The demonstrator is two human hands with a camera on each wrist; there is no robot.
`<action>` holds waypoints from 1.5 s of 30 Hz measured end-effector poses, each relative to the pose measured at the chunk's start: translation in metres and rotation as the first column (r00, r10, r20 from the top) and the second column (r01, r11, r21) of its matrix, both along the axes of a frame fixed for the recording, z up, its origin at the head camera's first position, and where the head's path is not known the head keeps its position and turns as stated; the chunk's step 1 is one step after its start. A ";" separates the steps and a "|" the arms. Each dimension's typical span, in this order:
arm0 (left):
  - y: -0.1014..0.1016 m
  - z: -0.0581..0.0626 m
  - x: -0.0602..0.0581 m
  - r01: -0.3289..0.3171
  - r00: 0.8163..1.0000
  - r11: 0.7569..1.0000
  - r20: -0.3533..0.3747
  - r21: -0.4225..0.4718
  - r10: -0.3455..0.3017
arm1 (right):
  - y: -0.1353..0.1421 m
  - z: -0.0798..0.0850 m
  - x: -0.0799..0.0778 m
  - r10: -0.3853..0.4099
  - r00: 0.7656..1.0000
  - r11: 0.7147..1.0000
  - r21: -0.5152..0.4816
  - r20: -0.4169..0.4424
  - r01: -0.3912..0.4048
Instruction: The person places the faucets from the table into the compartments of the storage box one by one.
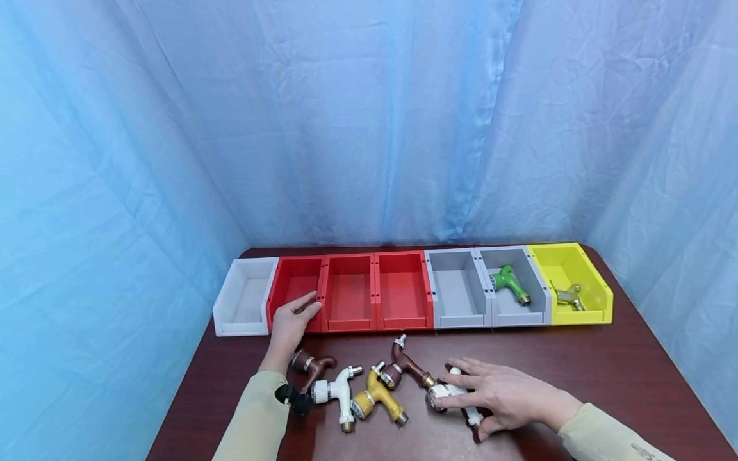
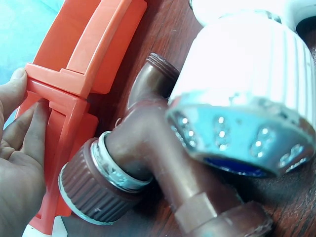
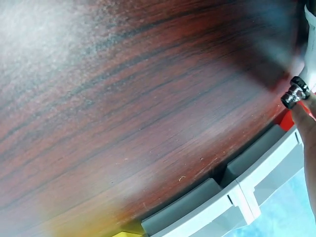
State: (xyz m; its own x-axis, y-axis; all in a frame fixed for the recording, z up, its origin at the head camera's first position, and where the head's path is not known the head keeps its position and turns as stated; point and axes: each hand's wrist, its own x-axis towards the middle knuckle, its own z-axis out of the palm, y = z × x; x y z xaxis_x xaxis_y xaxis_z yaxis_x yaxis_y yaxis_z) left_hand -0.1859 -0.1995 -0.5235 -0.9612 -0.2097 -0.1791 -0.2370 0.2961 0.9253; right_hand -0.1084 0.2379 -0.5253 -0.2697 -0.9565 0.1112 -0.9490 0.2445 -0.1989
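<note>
From my remote station I saw the white tap [image 1: 455,390] lying under the fingers of the right hand [image 1: 506,394], much the nearer of the two hands. Its long axis ran away from me, near end slanting rightward, knob pointing left across the worktop [image 1: 542,349]. The fingers lay spread over it, not visibly curled around. Leftward lay the yellow tap [image 1: 377,394], a second white tap [image 1: 343,396], and a brown tap [image 1: 314,367] closest to the left hand [image 1: 290,323]. Farther off, that hand touched the divider [image 1: 323,274] between two red bins [image 1: 348,275]; whether it pinched, I couldn't tell.
</note>
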 end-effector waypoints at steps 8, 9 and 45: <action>0.001 0.000 0.002 0.002 1.000 1.000 -0.004 0.002 -0.002 | -0.002 0.001 0.001 -0.008 0.999 1.000 0.000 -0.048 0.008; 0.001 0.001 0.002 0.002 1.000 1.000 -0.003 0.002 -0.002 | -0.002 0.001 0.001 -0.007 0.998 1.000 0.001 -0.058 0.007; 0.000 0.002 0.001 0.013 1.000 1.000 -0.026 -0.014 -0.013 | 0.002 0.020 -0.014 -0.030 0.975 0.995 -0.097 -0.219 0.009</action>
